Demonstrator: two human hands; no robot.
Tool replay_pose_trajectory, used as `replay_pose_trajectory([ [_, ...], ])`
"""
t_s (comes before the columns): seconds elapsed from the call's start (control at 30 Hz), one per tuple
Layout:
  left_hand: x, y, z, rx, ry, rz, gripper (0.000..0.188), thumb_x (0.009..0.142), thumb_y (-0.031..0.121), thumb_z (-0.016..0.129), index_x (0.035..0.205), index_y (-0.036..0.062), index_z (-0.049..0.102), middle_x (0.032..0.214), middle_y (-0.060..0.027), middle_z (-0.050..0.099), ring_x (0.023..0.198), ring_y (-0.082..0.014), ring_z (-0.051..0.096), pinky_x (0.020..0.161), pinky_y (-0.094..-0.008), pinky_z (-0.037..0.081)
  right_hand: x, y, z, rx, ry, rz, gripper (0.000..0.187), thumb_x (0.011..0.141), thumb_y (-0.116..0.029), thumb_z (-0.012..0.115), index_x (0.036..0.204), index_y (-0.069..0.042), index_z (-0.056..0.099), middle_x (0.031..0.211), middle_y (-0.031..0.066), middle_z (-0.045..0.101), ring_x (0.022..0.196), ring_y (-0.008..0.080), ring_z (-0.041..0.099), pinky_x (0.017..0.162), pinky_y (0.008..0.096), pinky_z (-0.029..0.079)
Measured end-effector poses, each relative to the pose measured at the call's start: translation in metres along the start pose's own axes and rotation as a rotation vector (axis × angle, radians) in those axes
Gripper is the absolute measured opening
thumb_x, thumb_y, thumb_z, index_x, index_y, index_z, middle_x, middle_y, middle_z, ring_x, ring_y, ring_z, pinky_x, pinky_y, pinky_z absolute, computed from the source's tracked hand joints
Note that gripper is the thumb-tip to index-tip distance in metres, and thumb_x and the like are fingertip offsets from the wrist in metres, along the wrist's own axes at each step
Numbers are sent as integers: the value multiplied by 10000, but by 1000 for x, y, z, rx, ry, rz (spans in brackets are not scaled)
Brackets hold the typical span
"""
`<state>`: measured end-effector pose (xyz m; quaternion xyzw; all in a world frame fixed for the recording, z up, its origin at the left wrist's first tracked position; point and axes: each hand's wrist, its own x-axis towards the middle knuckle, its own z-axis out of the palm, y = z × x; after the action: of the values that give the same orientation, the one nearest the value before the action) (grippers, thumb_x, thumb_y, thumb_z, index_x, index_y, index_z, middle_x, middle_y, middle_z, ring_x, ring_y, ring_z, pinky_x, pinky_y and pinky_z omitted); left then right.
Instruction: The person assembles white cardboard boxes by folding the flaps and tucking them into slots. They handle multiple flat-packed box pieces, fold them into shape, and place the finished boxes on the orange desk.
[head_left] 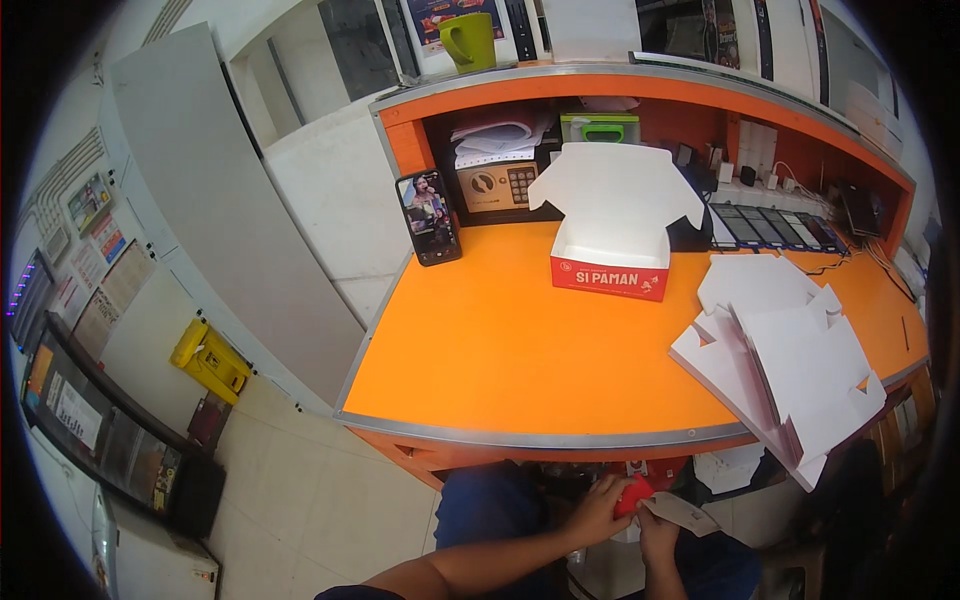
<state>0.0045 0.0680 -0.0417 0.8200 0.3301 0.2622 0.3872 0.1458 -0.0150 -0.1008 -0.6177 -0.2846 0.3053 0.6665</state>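
Note:
Below the desk's front edge, over my lap, my left hand (598,512) is closed around a small red thing (634,494) whose kind I cannot make out. Close beside it, my right hand (657,536) pinches a pale, flat piece of card or paper (686,514) that sticks out to the right. Whether the red thing and the pale piece are joined is hidden by my fingers. On the desk stands a folded red-and-white carton box (610,280) with its white lid raised. Several flat white box blanks (795,350) lie stacked at the right, overhanging the front edge.
The orange desk (480,350) has a metal-edged rim. A phone (429,217) leans upright at the left. Under the shelf are a safe (498,188), papers (497,140) and a row of phones (775,228). A green mug (468,43) stands above; a yellow bin (209,360) is at the left.

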Motion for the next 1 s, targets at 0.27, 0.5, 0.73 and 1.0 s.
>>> replay_pose_trajectory([
  [0.27, 15, -36, -4, -628, 194, -423, 434, 959, 182, 653, 1322, 25, 476, 1226, -161, 572, 1014, -211, 644, 816, -337, 564, 25, -44, -59, -913, 189, -407, 520, 861, -134, 695, 1338, -19, 522, 1300, 189, 571, 1233, 345, 517, 1005, 469, 432],
  [0.5, 4, -54, 27, -781, 159, -536, 443, 998, 207, 601, 1357, 24, 418, 1248, -149, 541, 1119, -228, 580, 872, -374, 554, 25, -43, -57, 575, 174, 446, 604, 988, -297, 602, 1494, -71, 362, 1415, 133, 495, 1290, 316, 506, 1013, 503, 474],
  [0.73, 5, -57, 42, -905, 72, -618, 454, 1003, 214, 585, 1367, -1, 419, 1267, -138, 549, 1143, -232, 570, 918, -376, 528, 27, -28, -66, 456, 155, 251, 469, 998, -155, 525, 1446, -73, 414, 1348, 122, 557, 1175, 272, 599, 949, 419, 531],
  [1.0, -1, -77, 49, -46, -576, -301, 413, 990, 309, 566, 1263, 1, 595, 1183, -187, 656, 1091, -298, 635, 978, -398, 482, 31, -8, -77, -96, 221, -87, 369, 963, -14, 463, 1314, 26, 568, 1269, 165, 622, 1173, 272, 601, 1034, 371, 449],
])
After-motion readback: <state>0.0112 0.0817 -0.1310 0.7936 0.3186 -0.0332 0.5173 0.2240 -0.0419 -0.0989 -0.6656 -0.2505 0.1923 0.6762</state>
